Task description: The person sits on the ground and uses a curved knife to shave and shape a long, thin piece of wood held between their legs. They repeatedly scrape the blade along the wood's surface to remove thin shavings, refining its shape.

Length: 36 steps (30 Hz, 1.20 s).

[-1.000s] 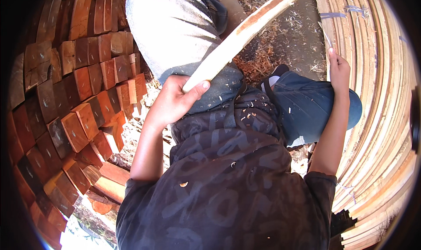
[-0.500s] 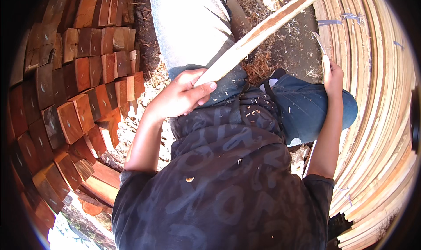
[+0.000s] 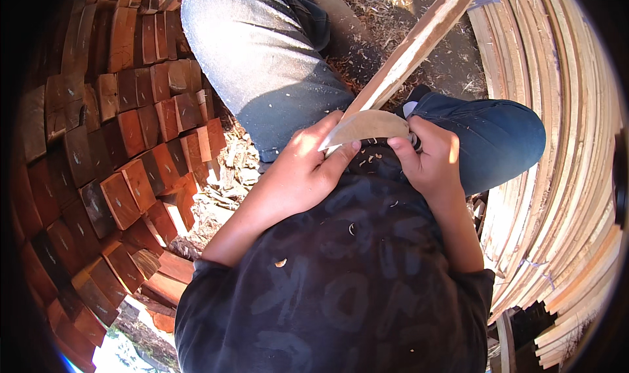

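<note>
A long wooden stick (image 3: 419, 42), pale with brown strips, slants from my lap up to the far right. My left hand (image 3: 308, 167) is closed round its near end. In my right hand (image 3: 432, 155) is a knife (image 3: 367, 128) with a broad, curved blade; the fingers hide most of its handle. The blade lies across the stick close to my left hand, its pointed tip toward the left fingers and my left thumb just below it. Whether the edge bites into the wood cannot be made out.
Reddish-brown cut wood blocks (image 3: 134, 137) are stacked on my left. Long pale boards (image 3: 550, 137) rise in a pile on my right. Shavings (image 3: 239, 170) litter the ground, and a few lie on my dark shirt (image 3: 327, 275). My bent legs flank the stick.
My right hand has brought the knife from the right side in to the stick. My left hand has shifted right and nearer my body, and the stick shows a browner face. My left knee has swung outward.
</note>
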Tool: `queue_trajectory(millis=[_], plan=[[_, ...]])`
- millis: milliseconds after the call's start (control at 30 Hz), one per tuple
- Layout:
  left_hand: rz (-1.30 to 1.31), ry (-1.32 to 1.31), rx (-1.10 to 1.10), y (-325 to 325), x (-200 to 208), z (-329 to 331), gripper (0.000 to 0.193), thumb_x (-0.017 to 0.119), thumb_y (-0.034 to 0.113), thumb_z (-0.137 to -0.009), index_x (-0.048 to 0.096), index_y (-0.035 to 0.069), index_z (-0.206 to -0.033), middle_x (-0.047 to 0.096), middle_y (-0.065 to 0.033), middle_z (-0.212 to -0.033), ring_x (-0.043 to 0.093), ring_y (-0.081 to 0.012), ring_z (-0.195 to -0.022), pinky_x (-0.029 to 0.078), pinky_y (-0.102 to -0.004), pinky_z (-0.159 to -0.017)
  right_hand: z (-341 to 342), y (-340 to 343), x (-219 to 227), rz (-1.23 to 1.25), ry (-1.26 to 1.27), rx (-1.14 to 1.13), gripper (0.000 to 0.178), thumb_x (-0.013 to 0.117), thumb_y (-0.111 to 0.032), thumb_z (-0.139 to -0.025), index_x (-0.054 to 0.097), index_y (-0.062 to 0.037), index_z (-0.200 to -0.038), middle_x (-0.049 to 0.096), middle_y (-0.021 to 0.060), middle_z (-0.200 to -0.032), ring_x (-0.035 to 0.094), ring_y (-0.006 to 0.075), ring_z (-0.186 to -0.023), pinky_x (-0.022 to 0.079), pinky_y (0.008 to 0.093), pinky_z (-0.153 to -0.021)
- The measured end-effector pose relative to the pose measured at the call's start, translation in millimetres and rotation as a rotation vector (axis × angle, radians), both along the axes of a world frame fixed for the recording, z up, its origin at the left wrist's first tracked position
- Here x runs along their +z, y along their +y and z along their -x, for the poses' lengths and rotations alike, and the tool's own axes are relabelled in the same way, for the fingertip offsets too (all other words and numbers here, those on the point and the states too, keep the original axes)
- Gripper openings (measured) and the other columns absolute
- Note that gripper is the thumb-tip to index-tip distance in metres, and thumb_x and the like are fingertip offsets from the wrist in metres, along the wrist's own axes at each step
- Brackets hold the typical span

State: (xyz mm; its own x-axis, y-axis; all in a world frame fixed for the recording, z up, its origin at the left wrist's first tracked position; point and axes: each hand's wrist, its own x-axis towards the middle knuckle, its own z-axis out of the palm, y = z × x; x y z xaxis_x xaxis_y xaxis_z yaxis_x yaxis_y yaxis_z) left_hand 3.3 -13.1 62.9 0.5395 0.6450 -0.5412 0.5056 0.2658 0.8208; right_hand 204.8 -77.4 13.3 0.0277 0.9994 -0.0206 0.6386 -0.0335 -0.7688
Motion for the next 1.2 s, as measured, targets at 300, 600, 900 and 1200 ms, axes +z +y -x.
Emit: queue_trajectory(millis=[300,600,900,1200], plan=[[-0.180,-0.049,0.019,-13,-1,-26,0.026,0.052,0.012,-0.095,0.055,-0.004,-0.115,0.063,-0.0232,-0.093,0.063,-0.0365,-0.088,0.047,-0.0399,-0.079,-19,3,11,-0.094,-0.424,0.006,0.052,0.070,-0.055,-0.074,0.048,-0.0100,-0.062,0.051,0.0054,-0.055,0.055,0.0240,-0.046,0.044,0.0345,-0.043],[0.005,-0.028,-0.038,-31,-5,-9,0.034,0.051,0.020,-0.098,0.048,-0.004,-0.122,0.054,-0.0102,-0.074,0.053,-0.0180,-0.069,0.044,-0.0318,-0.067,-175,11,5,0.127,-0.542,-0.886,0.056,0.053,-0.043,-0.097,0.060,0.0086,-0.075,0.041,0.0046,-0.052,0.035,0.0118,-0.054,0.035,0.0300,-0.051],[0.242,-0.063,0.037,-24,-12,-22,0.031,0.050,0.017,-0.097,0.050,-0.005,-0.119,0.062,-0.0225,-0.090,0.063,-0.0283,-0.086,0.046,-0.0357,-0.078,-37,-1,23,0.031,-0.204,-0.219,0.044,0.071,-0.041,-0.083,0.057,-0.0029,-0.065,0.053,0.0091,-0.052,0.051,0.0205,-0.043,0.041,0.0331,-0.044],[-0.018,-0.048,-0.025,-28,-17,-28,0.035,0.050,0.019,-0.098,0.048,-0.004,-0.125,0.061,-0.0098,-0.087,0.055,-0.0146,-0.079,0.045,-0.0299,-0.073,-19,-3,22,-0.015,-0.357,-0.019,0.051,0.068,-0.053,-0.078,0.050,-0.0085,-0.060,0.052,0.0081,-0.051,0.056,0.0268,-0.044,0.044,0.0348,-0.040]])
